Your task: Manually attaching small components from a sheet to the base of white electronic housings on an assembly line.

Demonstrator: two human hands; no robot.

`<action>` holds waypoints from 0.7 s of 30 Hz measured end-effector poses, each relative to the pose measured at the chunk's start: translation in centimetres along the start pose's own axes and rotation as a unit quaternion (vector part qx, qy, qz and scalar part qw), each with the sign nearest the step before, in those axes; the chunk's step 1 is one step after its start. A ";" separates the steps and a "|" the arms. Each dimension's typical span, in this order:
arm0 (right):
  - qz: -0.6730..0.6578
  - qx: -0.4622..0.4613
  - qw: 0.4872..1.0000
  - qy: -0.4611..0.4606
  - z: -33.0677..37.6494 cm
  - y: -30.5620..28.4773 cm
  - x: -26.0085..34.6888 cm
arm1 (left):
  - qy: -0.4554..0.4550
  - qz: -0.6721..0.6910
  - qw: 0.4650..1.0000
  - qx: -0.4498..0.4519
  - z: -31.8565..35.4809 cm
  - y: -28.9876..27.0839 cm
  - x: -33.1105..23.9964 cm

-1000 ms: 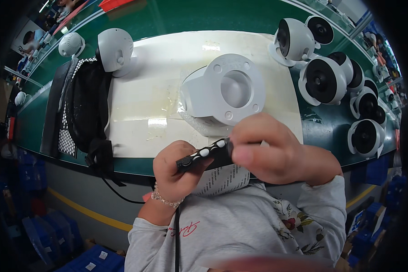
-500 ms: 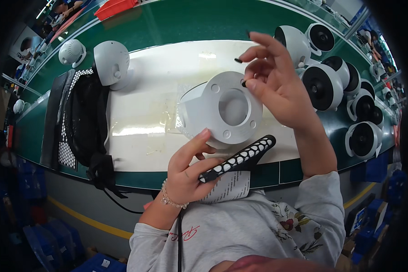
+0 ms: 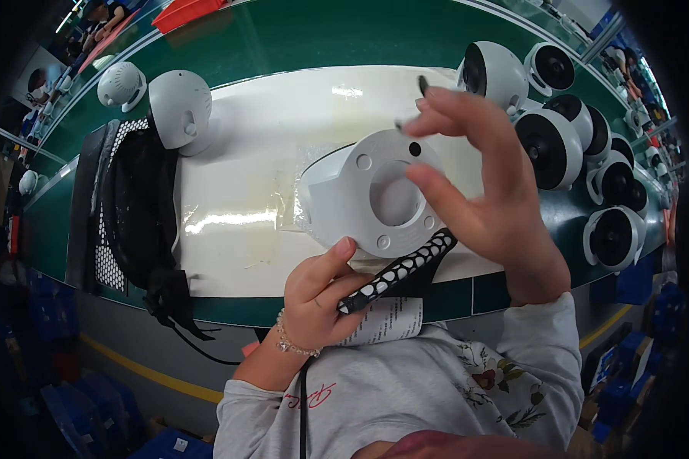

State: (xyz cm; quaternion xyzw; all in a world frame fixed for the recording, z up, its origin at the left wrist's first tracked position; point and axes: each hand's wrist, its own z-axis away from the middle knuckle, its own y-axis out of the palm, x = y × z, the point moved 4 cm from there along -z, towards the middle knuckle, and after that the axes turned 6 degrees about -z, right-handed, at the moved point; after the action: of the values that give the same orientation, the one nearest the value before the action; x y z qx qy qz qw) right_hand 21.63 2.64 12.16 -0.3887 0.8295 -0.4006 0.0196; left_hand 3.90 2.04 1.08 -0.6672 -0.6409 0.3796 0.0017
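Observation:
A white round-headed device [image 3: 329, 190] lies on its side, its ring-shaped base turned up around a wide central hole. One round recess in the base's upper right holds a black foot pad [image 3: 415, 149]; the other visible recesses look white. My left hand [image 3: 320, 294] grips a black die-cut pad sheet [image 3: 396, 275] with white round holes, while its thumb touches the base's lower edge. Over the base's right side, my right hand [image 3: 490, 180] is slightly blurred, fingers apart. Small dark pieces, seemingly pads, cling to two of its fingertips.
Several white devices with black round fronts [image 3: 547, 149] crowd the right side. At left, two white devices [image 3: 180, 111] stand behind a black bag-like bundle [image 3: 134, 210] and perforated sheets. The white work mat [image 3: 237, 183] covers the green table [image 3: 321, 46]; a red bin [image 3: 187, 14] sits far back.
The black pad at my right thumb now sits in the base's upper-right recess. My right hand has shifted down and right, its thumb away from that spot. The pad sheet has lowered slightly.

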 end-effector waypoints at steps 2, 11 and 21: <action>-0.172 -0.015 0.983 0.066 -0.3 0.9 -1.4 | 0.002 0.000 1.000 -0.002 0.1 0.2 -0.1; -0.329 0.043 0.929 0.165 -0.8 3.5 -1.6 | -0.050 0.013 0.998 -0.025 0.7 0.1 0.4; -0.137 0.020 0.987 0.076 2.0 2.0 0.5 | -0.057 0.014 0.998 -0.026 0.4 0.0 0.2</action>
State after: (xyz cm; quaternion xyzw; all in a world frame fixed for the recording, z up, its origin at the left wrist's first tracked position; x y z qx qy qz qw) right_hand 20.75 1.75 9.61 -0.4667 0.7595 -0.4440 -0.0906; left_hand 3.68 1.98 0.65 -0.6530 -0.6403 0.4004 -0.0569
